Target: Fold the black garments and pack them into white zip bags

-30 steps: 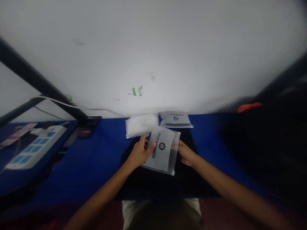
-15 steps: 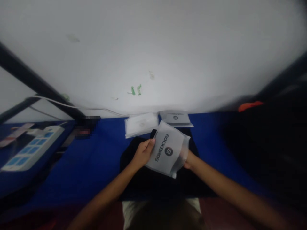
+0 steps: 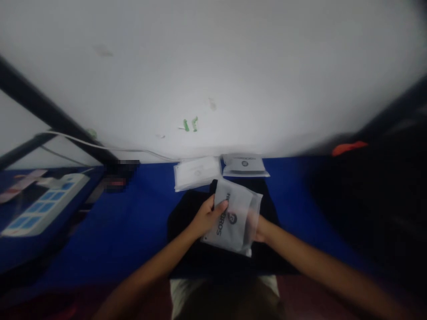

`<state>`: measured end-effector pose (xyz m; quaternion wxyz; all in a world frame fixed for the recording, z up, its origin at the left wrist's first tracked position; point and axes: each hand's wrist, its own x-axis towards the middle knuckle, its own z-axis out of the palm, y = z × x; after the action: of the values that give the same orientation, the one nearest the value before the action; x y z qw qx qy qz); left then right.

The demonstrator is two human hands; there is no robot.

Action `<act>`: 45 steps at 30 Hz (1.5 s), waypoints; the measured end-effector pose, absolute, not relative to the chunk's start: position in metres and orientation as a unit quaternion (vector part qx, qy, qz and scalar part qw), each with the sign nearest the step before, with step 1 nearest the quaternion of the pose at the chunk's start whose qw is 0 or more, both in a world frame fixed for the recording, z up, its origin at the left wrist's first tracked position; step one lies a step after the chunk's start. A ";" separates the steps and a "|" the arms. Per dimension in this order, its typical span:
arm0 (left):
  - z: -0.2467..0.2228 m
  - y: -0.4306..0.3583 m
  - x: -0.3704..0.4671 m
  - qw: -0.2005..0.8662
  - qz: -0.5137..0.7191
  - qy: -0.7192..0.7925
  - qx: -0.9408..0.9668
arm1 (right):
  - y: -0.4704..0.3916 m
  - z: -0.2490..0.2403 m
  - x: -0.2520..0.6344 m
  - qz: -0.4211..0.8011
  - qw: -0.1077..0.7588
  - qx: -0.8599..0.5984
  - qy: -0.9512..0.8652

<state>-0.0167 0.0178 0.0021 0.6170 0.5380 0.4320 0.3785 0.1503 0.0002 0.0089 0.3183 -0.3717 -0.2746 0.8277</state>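
Note:
A frosted plastic bag (image 3: 233, 235) printed with ROCKBROS is held tilted above a black cloth (image 3: 190, 209). My left hand (image 3: 208, 215) grips the bag's left edge, its thumb on the printed face. My right hand (image 3: 258, 226) is at the bag's right end, with the fingers inside or behind the translucent plastic; what they hold is hidden. Beyond the cloth, two more spots hold flat frosted bags: a whitish one (image 3: 196, 173) on the left and a printed one (image 3: 245, 166) on the right.
A power strip (image 3: 46, 204) lies at the left on the blue surface (image 3: 140, 213), near dark pixelated items. A white cable (image 3: 133, 150) runs along the wall. At the right, an orange object (image 3: 348, 147) rests by a large dark mass.
The held bag has moved slightly down and nearer to me. My left thumb has slid further over the print, and my right hand has moved further left behind or into the bag's end.

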 end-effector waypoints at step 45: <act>-0.007 0.014 -0.034 0.741 0.230 0.350 0.524 | -0.022 0.018 0.164 -0.096 0.259 -0.311 -0.909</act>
<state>-0.0344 0.0137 -0.0074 0.7415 0.5241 0.3502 0.2298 0.1644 -0.0223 0.0176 0.2588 -0.3110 -0.9094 -0.0965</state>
